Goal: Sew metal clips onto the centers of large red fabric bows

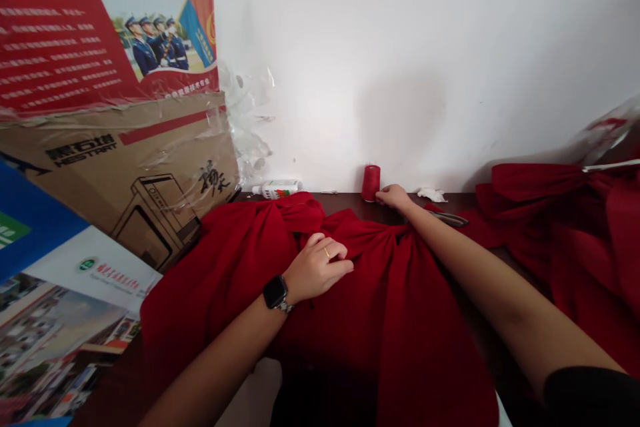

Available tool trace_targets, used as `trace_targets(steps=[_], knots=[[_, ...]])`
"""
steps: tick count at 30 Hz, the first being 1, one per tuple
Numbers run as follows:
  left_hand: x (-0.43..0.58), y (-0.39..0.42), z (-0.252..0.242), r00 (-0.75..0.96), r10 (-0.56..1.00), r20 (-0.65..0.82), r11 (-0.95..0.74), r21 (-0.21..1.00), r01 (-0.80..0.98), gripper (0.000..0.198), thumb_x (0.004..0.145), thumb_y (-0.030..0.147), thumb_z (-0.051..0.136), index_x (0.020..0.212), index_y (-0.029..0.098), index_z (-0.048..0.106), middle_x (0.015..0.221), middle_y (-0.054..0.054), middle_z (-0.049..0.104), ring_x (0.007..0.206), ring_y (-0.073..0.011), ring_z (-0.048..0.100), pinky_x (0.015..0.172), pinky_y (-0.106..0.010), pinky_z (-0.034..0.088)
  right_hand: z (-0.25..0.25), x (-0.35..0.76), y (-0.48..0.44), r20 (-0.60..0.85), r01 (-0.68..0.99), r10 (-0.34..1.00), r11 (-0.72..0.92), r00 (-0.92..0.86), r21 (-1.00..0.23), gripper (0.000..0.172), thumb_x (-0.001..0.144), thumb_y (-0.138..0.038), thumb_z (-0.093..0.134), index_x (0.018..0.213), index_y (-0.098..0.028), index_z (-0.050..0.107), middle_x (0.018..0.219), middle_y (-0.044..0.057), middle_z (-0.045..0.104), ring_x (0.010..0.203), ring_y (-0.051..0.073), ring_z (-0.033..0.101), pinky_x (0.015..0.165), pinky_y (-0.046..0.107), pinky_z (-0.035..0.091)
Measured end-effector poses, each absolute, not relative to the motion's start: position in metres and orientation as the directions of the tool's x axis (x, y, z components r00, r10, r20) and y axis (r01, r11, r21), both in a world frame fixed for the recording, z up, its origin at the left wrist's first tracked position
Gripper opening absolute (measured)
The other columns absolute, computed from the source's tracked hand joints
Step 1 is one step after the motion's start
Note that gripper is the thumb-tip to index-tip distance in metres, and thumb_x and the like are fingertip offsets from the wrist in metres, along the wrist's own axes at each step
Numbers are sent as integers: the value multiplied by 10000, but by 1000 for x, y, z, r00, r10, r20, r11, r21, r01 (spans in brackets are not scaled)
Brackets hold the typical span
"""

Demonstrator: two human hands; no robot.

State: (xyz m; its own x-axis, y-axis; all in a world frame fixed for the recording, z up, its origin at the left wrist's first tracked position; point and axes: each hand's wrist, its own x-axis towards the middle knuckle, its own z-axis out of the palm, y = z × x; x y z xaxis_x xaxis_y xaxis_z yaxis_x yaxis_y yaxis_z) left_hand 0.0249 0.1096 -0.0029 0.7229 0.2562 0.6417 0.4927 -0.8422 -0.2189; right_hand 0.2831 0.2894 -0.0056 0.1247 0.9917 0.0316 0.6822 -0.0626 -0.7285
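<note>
**What lies nearest?**
Item one: a red cloth (pixel 370 320), gathered into long folds, spread over a dark wooden table (pixel 360 207). All places below are given from this cloth.

**Left hand?**
The left hand (pixel 317 268) lies palm down on top of the cloth, arm reaching in from the lower left. Its fingers (pixel 334 260) sit together and gently curved over a fold, with no clear pinch. A gold ring (pixel 327 252) is on one finger, and a black wristwatch (pixel 275 293) is on the wrist.

**Right hand?**
The right arm stretches across the cloth's right side, a black sleeve (pixel 590 397) at the upper arm. The right hand (pixel 393 197) lies beyond the cloth's far edge, with fingers (pixel 381 196) together and extended, just beside a red thread cone (pixel 371 183).

**Other items?**
Scissors (pixel 447 218) lie right of the cloth, near the right hand. Beyond the cloth are a white tube (pixel 275 191) and a white tissue (pixel 432 195). A second heap of red cloth (pixel 560 227) sits to the right. A cardboard box (pixel 150 167) and a poster (pixel 100 13) lean to the left, against a white wall (pixel 400 47).
</note>
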Motion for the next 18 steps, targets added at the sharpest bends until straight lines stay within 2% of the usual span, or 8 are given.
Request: trace_targets(steps=[3,6,9,11,13,14,16,18], knots=[[25,109,-3,724,262,639,-841,-217,496,160,891,177,517,813,215,652,800,-8,576,745,-116,466,786,-304,323,-3,282,287,24,684,992,-66,121,-726,143,723,-205,583,644,-112,658,647,75,677,572,123,569,507,210,370],[25,109,-3,718,269,642,-843,-203,498,162,891,174,517,807,208,651,807,-12,582,748,-117,476,782,-306,327,9,285,279,-43,654,997,-77,68,-752,156,721,-193,574,607,-112,644,674,85,684,567,124,570,481,219,349],[24,108,-2,685,327,651,-863,-89,497,157,894,210,528,814,202,662,832,-24,591,763,-119,499,797,-313,342,33,291,267,-54,603,998,-25,-29,-797,141,716,-182,585,600,-122,638,714,65,686,569,101,545,477,210,333],[22,109,2,627,431,649,-866,102,490,150,884,241,549,813,199,674,887,-41,593,829,-134,526,849,-326,362,54,295,257,19,557,998,54,-68,-828,122,738,-221,595,661,-140,645,744,36,671,594,82,509,509,194,346],[20,111,10,560,571,600,-819,367,441,149,863,262,576,787,184,677,964,-64,588,940,-163,541,918,-344,374,72,296,243,109,473,990,137,-86,-870,122,747,-266,608,726,-152,647,743,18,642,603,73,478,554,188,373],[19,113,15,533,638,555,-768,510,388,155,853,269,587,766,173,672,1009,-78,585,998,-178,542,950,-352,377,79,296,236,167,366,980,195,-108,-910,127,731,-275,632,730,-149,645,721,14,622,591,70,460,564,192,380],[21,115,26,511,732,451,-608,771,190,165,833,268,602,722,155,650,1100,-94,587,1112,-210,530,1019,-376,360,85,294,217,231,157,958,257,-169,-953,152,678,-284,689,717,-146,639,675,-2,587,558,63,430,562,203,384],[26,117,37,504,780,371,-371,923,-105,180,820,243,592,668,148,602,1138,-89,608,1194,-232,513,1075,-404,331,83,291,195,247,64,940,269,-235,-961,198,657,-313,727,729,-149,641,669,-6,590,544,60,430,538,206,372]])
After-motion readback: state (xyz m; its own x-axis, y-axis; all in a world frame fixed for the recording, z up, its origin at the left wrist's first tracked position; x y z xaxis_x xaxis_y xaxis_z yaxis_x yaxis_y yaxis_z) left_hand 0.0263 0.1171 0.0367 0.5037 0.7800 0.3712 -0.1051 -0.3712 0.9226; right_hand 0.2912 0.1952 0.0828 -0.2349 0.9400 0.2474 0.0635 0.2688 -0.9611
